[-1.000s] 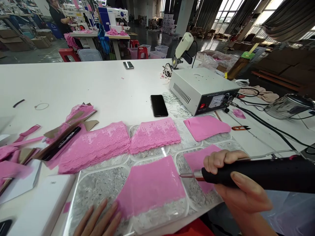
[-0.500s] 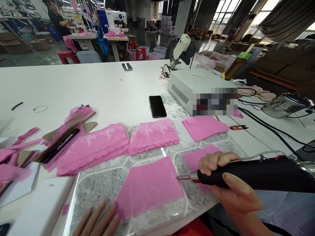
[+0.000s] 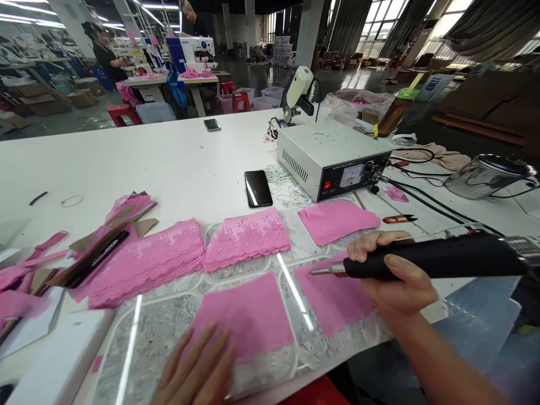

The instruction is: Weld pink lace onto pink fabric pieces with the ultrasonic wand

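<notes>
My right hand is closed around a long black hand tool with a metal tip that hovers just above a pink fabric piece. My left hand lies flat with fingers spread on the near edge of another pink fabric piece. Both pieces rest on a clear sheet with rounded panels. Two pink lace pieces and a plain pink piece lie further back on that sheet.
A white control box with cables stands behind the sheet, a black phone beside it. Pink strips and cardboard pile up at the left. Red snips and a metal pot sit at the right. People work at sewing tables behind.
My left hand has slid further onto the near fabric piece. My right hand has lifted the tool's tip off to the right, over the right-hand piece. The view has shifted left.
</notes>
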Demonstrator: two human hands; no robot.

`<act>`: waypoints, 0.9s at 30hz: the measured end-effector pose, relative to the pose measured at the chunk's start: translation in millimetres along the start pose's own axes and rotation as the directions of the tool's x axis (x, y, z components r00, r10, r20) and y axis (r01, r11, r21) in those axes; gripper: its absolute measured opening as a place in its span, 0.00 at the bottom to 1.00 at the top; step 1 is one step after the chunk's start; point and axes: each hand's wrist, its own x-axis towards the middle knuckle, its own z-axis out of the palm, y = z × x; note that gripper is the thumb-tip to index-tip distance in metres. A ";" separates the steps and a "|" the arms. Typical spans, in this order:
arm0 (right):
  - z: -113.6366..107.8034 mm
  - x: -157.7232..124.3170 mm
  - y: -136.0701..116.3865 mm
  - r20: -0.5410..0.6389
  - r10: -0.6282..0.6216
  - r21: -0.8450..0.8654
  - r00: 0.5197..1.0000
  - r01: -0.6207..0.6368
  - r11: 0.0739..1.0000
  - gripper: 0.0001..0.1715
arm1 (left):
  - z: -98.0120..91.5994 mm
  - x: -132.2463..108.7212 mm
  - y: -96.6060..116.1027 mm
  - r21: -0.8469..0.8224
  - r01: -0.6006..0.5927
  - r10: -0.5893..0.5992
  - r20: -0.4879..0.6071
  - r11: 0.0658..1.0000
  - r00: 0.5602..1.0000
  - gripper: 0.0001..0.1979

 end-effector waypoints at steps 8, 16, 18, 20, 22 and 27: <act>0.4 27.9 4.9 0.138 0.113 0.085 0.984 -0.126 0.988 0.07 | 42.3 110.4 57.9 -0.107 0.003 -0.001 0.015 0.994 1.000 0.13; -2.4 29.0 12.8 0.218 0.178 0.125 0.960 -0.208 0.970 0.08 | 75.3 120.7 82.9 -0.039 0.090 -0.087 0.063 0.995 0.994 0.14; -2.5 25.5 16.8 0.228 0.189 0.128 0.955 -0.222 0.967 0.08 | 80.7 118.8 84.8 -0.010 0.104 -0.103 0.051 0.995 0.993 0.15; -2.1 23.0 19.5 0.234 0.193 0.133 0.953 -0.227 0.965 0.08 | 83.4 117.9 85.9 0.010 0.120 -0.120 0.046 0.993 0.992 0.16; -1.6 21.8 21.1 0.243 0.189 0.142 0.952 -0.227 0.963 0.08 | 84.2 117.9 86.6 0.016 0.134 -0.135 0.033 0.991 0.990 0.16; 0.1 21.4 23.2 0.255 0.182 0.174 0.949 -0.231 0.957 0.08 | 83.7 118.8 87.2 0.008 0.147 -0.147 0.016 0.989 0.989 0.17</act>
